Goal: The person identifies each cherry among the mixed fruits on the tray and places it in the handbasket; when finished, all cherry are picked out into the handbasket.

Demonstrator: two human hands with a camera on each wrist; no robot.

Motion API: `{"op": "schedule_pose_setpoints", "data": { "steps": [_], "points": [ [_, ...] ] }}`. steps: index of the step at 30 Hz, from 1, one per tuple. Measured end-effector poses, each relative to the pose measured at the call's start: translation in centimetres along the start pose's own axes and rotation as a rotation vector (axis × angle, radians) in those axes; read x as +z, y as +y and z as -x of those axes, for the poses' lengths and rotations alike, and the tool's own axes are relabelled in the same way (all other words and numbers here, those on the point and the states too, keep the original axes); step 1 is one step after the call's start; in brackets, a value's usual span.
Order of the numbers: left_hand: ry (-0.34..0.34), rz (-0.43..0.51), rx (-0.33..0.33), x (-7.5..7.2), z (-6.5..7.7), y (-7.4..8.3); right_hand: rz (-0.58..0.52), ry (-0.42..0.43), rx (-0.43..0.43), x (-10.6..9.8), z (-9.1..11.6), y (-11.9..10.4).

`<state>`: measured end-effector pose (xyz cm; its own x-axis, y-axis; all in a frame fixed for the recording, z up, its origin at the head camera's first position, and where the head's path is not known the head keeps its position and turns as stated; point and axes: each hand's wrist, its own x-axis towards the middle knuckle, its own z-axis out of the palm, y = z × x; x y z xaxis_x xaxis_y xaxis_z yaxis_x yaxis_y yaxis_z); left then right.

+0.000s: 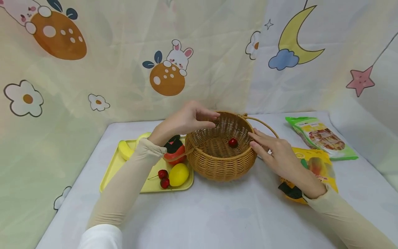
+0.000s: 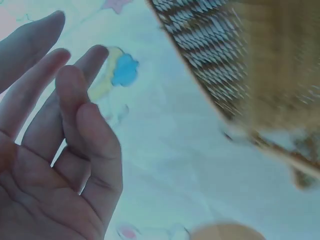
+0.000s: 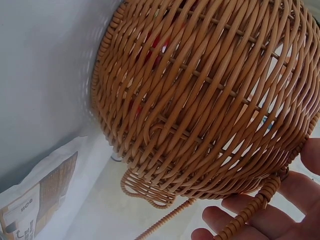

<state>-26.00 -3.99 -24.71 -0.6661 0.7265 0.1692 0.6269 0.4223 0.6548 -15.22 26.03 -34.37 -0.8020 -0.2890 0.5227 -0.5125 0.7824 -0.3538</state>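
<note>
A round woven wicker basket stands in the middle of the table with a small red cherry-like fruit inside. My left hand hovers over the basket's left rim, holding nothing; its fingers look relaxed in the left wrist view. At the right rim, my right hand touches the basket with fairly straight fingers. The thin handle leans to the right side, and in the right wrist view its wrapped end crosses in front of the right fingers.
Left of the basket lies a yellow tray with a banana, a lemon, two cherries and a red fruit partly hidden by a dark patch. A yellow bag and a green-white snack bag lie at right.
</note>
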Motion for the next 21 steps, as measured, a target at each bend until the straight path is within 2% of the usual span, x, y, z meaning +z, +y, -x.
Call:
{"op": "schedule_pose_setpoints", "data": {
  "steps": [8, 12, 17, 21],
  "points": [
    [0.110, -0.093, -0.215, -2.1, 7.5, -3.4, -0.006, -0.010, -0.004, 0.0, 0.0, -0.1],
    [0.160, -0.144, -0.299, -2.8, 10.7, -4.9, 0.004, 0.004, -0.008, -0.2, -0.1, -0.1],
    [0.165, -0.195, -0.363, -3.1, 13.9, -6.6, 0.008, 0.011, -0.007, -0.4, -0.1, 0.0],
    [0.153, -0.207, -0.407, -2.7, 16.2, -8.0, -0.006, 0.004, -0.005, -0.2, -0.1, 0.0]
  ]
}}
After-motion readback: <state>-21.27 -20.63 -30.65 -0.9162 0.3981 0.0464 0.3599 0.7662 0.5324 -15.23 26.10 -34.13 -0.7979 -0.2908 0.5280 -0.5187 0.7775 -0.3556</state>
